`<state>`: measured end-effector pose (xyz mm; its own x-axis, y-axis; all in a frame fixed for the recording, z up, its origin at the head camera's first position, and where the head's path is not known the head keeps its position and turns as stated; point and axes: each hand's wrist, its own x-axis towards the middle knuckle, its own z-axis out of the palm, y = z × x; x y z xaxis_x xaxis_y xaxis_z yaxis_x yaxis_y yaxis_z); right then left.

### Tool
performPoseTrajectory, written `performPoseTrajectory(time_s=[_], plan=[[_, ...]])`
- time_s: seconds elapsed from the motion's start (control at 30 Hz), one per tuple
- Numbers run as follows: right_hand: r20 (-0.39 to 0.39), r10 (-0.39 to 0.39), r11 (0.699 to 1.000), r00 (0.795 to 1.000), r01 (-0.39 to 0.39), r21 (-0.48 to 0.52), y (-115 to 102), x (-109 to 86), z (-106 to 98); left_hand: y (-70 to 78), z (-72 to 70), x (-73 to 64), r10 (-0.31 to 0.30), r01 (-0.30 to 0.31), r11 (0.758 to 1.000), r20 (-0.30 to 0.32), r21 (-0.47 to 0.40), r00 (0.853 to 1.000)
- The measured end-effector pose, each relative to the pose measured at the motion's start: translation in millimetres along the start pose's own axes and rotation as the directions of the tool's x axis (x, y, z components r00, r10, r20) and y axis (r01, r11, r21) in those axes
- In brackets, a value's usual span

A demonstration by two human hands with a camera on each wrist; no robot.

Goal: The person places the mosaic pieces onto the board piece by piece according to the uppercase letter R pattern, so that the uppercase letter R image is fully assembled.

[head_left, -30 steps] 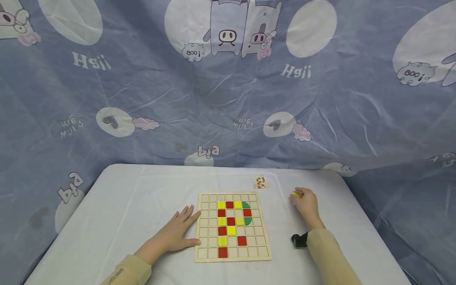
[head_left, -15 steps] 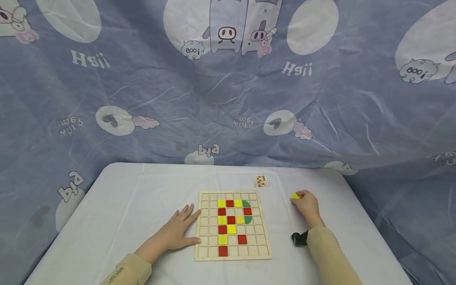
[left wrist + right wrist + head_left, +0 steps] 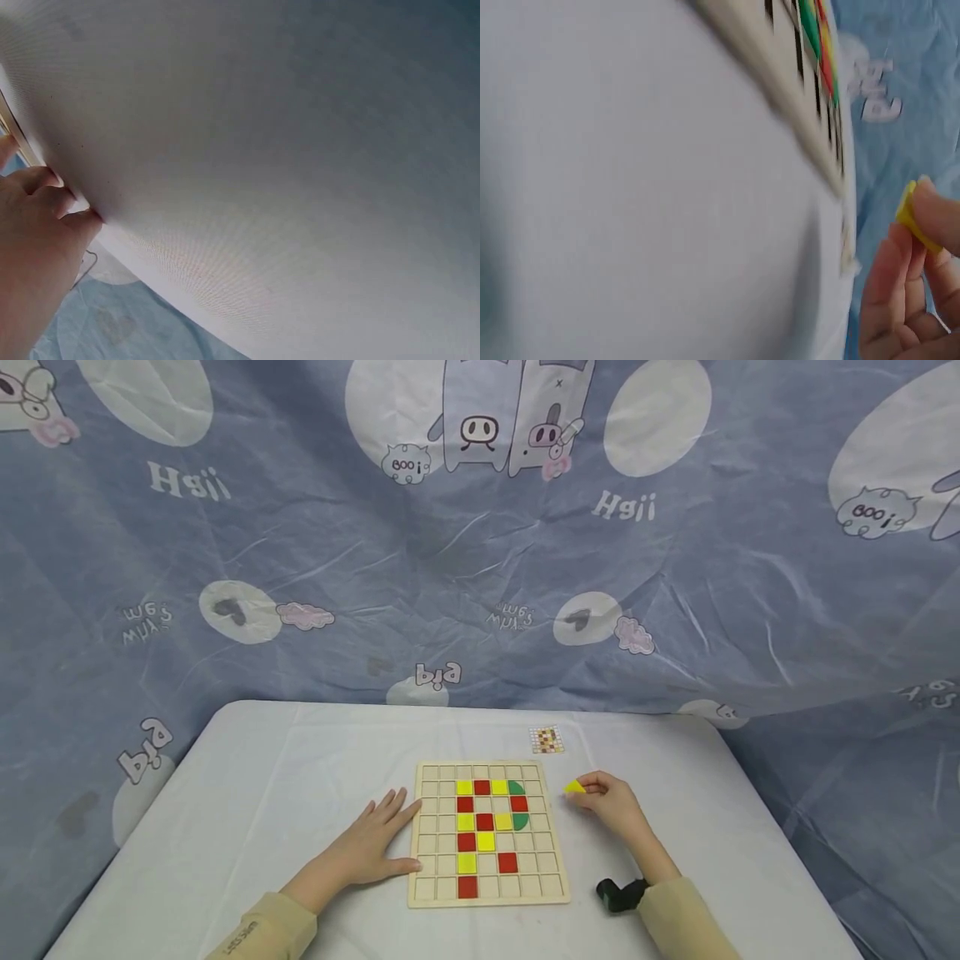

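Note:
A square wooden grid board [image 3: 442, 893] lies on the white table. Red and yellow square tiles fill several of its cells, along with two green rounded tiles [image 3: 516, 787]. My left hand [image 3: 367, 847] rests flat beside the board, spread fingers touching its left edge; the left wrist view shows only this hand [image 3: 34, 240] and a sliver of board. Between thumb and fingers my right hand [image 3: 609, 800] pinches a yellow triangular tile [image 3: 574, 787], just right of the board's upper right side. That tile [image 3: 909, 214] appears edge-on in the right wrist view.
A small printed card [image 3: 547, 740] with a coloured grid pattern lies behind the board. The black wrist camera [image 3: 621, 895] sits by the right sleeve. A blue-grey patterned cloth [image 3: 450, 543] hangs behind the table's far edge.
My right hand has moved left toward the board, carrying the yellow triangular tile, which shows more plainly now. The left hand stays in place at the board's edge.

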<state>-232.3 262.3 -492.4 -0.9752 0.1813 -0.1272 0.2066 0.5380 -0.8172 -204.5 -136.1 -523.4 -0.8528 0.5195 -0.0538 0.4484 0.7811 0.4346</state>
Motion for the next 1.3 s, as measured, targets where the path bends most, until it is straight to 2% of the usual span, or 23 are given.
performPoseTrajectory(time_s=[0.1,0.17,0.27,0.37,0.5,0.67,0.83,1.07,1.3], plan=[[0.09,-0.014,0.999,0.996,0.011,0.036,-10,-17.7,11,1.8,-0.1,0.6,-0.002,0.002,1.0,0.0,-0.005,1.0],[0.168,-0.028,0.999,0.985,0.02,0.051,-13,-28.4,16,3.1,0.0,0.9,-0.003,0.003,1.0,0.003,-0.011,1.0],[0.29,-0.065,0.997,0.955,0.052,0.051,-14,-41.9,21,4.0,0.0,0.8,-0.004,0.004,1.0,0.007,-0.015,1.0],[0.382,-0.117,0.993,0.917,0.12,0.016,-15,-51.4,25,3.9,-0.4,1.2,-0.005,0.005,1.0,0.003,-0.007,1.0],[0.444,-0.169,0.978,0.88,0.206,-0.037,-15,-60.1,27,4.1,-0.5,3.0,-0.002,0.002,1.0,-0.005,-0.004,1.0],[0.488,-0.178,0.964,0.854,0.251,-0.087,-12,-69.7,30,4.5,0.7,2.3,-0.005,0.005,1.0,0.009,-0.014,1.0],[0.491,-0.209,0.951,0.846,0.292,-0.099,-10,-75.3,32,3.9,1.4,1.2,-0.012,0.013,1.0,0.013,-0.013,1.0],[0.466,-0.237,0.936,0.852,0.328,-0.124,-12,-76.0,38,1.6,-0.2,0.4,-0.032,0.032,0.999,0.003,0.007,0.999],[0.455,-0.24,0.934,0.858,0.332,-0.133,-13,-80.5,41,1.2,-0.1,-1.2,-0.021,0.021,1.0,0.006,-0.013,1.0]])
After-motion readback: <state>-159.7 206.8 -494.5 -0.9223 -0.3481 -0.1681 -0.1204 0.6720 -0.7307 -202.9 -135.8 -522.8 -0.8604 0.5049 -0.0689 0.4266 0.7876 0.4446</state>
